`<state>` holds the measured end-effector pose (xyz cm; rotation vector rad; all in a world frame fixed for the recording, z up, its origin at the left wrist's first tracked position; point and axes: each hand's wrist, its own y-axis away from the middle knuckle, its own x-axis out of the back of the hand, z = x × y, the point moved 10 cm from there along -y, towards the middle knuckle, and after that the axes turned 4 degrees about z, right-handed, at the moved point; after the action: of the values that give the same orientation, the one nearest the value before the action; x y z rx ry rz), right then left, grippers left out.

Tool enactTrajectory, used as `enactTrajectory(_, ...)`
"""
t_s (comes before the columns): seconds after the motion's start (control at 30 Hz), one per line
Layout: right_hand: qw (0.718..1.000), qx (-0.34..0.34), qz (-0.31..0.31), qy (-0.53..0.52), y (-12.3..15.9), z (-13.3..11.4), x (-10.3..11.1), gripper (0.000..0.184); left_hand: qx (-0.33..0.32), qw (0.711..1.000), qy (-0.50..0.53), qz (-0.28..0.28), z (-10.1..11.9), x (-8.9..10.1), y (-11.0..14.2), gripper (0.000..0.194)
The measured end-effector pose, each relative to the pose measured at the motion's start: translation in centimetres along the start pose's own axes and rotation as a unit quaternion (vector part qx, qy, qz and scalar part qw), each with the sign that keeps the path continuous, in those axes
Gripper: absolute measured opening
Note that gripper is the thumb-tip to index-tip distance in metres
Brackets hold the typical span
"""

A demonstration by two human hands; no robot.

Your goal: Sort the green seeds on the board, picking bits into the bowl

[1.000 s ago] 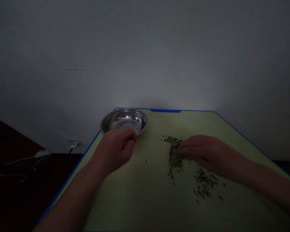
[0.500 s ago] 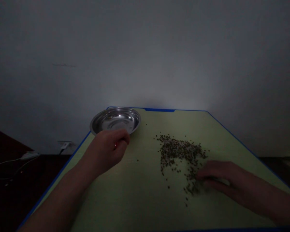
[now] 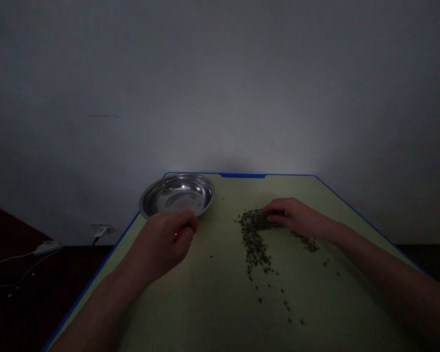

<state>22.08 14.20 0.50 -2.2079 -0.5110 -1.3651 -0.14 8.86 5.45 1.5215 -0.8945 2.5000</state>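
Observation:
In the dim head view, small dark grains, like seeds or beans, lie in a scattered pile [image 3: 253, 239] on a pale green tabletop [image 3: 198, 303]. My right hand [image 3: 288, 212] reaches in from the right, its fingers bent down onto the far part of the pile, with a gap between thumb and fingers. A shiny metal bowl [image 3: 179, 193] stands at the far left corner; no grains can be made out inside it. Just in front of its near rim is my left hand [image 3: 172, 237], closed. A tiny red glint shows in that fist, but what it holds is hidden.
Blue edging [image 3: 242, 175] runs around the table, and a grey wall [image 3: 220, 88] rises behind it. On the dark floor at left lie a white power strip [image 3: 47, 247] and cords. A plug [image 3: 101, 231] sits low on the wall.
My right hand swept back toward me through the grains, then forward and left onto the far part of the pile. The grains are redistributed. My left hand stays closed by the bowl.

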Motion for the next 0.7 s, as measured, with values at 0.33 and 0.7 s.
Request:
enactTrajectory(0.33, 0.999, -0.049, 0.015, 0.006, -4.2, 3.7, 2.1, 0.015, 0.005, 1.0, 0.002, -0.014, -0.1, -0.4, 0.0, 0.02)
enactTrajectory(0.7, 0.972, -0.148, 0.108, 0.148, -5.5, 8.3, 2.0, 0.029, 0.0, 1.0, 0.006, -0.008, 0.0, -0.3, 0.1, 0.02)
